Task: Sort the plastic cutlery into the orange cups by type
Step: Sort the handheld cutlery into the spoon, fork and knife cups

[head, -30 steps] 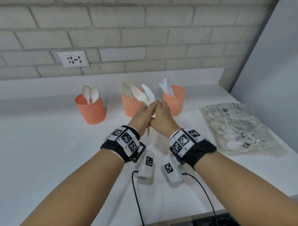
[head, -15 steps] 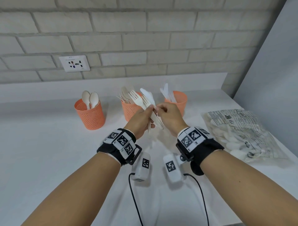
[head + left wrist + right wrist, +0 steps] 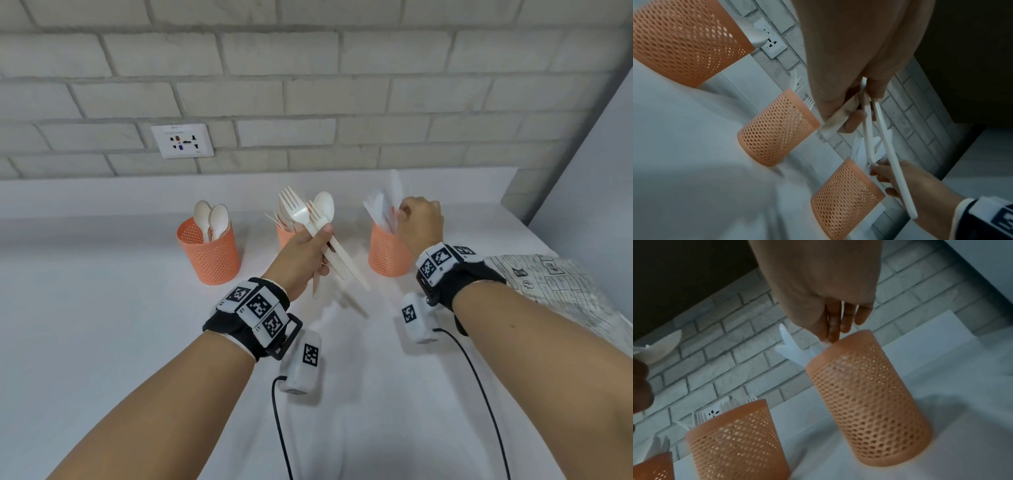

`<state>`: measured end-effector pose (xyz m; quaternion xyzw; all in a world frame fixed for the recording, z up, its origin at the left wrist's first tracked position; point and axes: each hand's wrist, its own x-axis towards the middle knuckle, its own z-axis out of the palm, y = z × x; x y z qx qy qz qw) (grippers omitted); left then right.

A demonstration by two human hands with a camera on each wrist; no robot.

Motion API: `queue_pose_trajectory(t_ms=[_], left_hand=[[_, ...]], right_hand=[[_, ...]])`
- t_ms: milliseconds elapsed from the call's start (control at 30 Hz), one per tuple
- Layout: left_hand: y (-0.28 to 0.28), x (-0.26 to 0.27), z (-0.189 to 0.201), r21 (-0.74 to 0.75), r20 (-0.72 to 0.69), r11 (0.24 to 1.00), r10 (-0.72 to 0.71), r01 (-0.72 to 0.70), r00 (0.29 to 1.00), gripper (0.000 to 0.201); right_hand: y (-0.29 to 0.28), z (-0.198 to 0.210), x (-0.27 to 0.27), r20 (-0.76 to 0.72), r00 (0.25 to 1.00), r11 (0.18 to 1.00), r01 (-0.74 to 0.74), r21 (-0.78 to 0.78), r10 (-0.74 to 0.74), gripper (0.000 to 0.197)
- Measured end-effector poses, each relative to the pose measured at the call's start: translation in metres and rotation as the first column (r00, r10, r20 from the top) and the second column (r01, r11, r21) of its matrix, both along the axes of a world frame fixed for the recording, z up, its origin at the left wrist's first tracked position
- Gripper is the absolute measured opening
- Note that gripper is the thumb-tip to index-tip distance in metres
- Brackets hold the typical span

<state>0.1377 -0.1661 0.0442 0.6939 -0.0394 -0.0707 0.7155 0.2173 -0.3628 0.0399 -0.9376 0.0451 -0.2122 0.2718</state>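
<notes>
Three orange mesh cups stand in a row. The left cup (image 3: 209, 253) holds spoons, the middle cup (image 3: 284, 238) forks, the right cup (image 3: 388, 255) knives. In front of the middle cup my left hand (image 3: 323, 240) grips a bundle of white cutlery (image 3: 310, 214), forks and a spoon, heads up; their handles (image 3: 888, 154) fan out below the fingers. My right hand (image 3: 402, 214) is over the right cup's rim (image 3: 849, 337), fingertips (image 3: 833, 335) pinching a blurred white knife (image 3: 394, 188) that points down into the cup among the other knives (image 3: 791, 352).
A printed plastic bag (image 3: 555, 284) with more white cutlery lies at the right, by a grey side wall. A brick wall with a socket (image 3: 182, 141) runs behind the cups. The wrist cameras' cables (image 3: 281, 428) trail over the white counter.
The hands were together at the bundle in front of the middle cup. My right hand has pulled a knife out and moved right to the right cup; the left keeps the rest.
</notes>
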Motion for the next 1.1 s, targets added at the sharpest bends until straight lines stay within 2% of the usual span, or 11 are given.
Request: queue_pose_trajectory(t_ms=[67, 133, 200, 233, 333, 400, 533, 700, 800, 933, 1100], left_hand=[[0.003, 0.0, -0.001, 0.002, 0.032, 1.0, -0.007, 0.007, 0.999, 0.025], [0.006, 0.001, -0.002, 0.008, 0.049, 1.0, 0.003, -0.003, 0.999, 0.025], [0.007, 0.001, -0.002, 0.018, 0.058, 0.999, 0.027, -0.028, 0.998, 0.026], [0.008, 0.001, -0.002, 0.009, 0.066, 0.999, 0.037, -0.037, 0.997, 0.024], [0.009, 0.0, 0.002, -0.029, 0.077, 0.998, 0.06, -0.058, 0.995, 0.024], [0.01, -0.003, 0.005, -0.025, 0.068, 0.997, 0.08, -0.078, 0.994, 0.025], [0.011, -0.008, 0.007, 0.052, 0.091, 0.994, 0.089, -0.094, 0.992, 0.024], [0.027, -0.015, 0.007, -0.001, 0.077, 0.991, 0.134, -0.135, 0.988, 0.013], [0.046, -0.01, 0.004, -0.065, -0.013, 0.975, 0.214, -0.214, 0.977, 0.015], [0.068, -0.006, 0.0, -0.069, -0.022, 0.961, 0.268, -0.268, 0.963, 0.01], [0.081, -0.011, -0.002, -0.032, 0.035, 0.967, 0.253, -0.252, 0.967, 0.019]], right_hand=[[0.001, -0.001, -0.002, 0.014, 1.0, 1.0, 0.027, -0.004, -0.027, 0.031], [0.009, 0.006, -0.008, 0.189, 0.982, 0.998, 0.012, 0.065, -0.024, 0.041], [0.025, 0.019, -0.019, 0.336, 0.938, 0.975, -0.148, 0.165, 0.085, 0.035], [0.035, 0.027, -0.027, 0.333, 0.923, 0.944, -0.266, 0.194, 0.191, 0.028], [0.063, 0.045, -0.058, 0.036, 0.831, 0.815, -0.551, 0.179, 0.555, 0.019], [0.078, 0.046, -0.07, -0.151, 0.755, 0.768, -0.614, 0.181, 0.638, 0.018], [0.105, 0.041, -0.078, -0.205, 0.779, 0.806, -0.577, 0.136, 0.592, 0.026], [0.114, 0.045, -0.075, -0.234, 0.772, 0.805, -0.585, 0.1, 0.59, 0.019], [0.113, 0.055, -0.055, -0.143, 0.853, 0.857, -0.468, 0.215, 0.502, 0.011], [0.12, 0.07, -0.021, -0.01, 0.901, 0.826, -0.392, 0.406, 0.433, 0.017], [0.136, 0.05, 0.009, -0.148, 0.912, 0.857, -0.292, 0.424, 0.384, 0.019]])
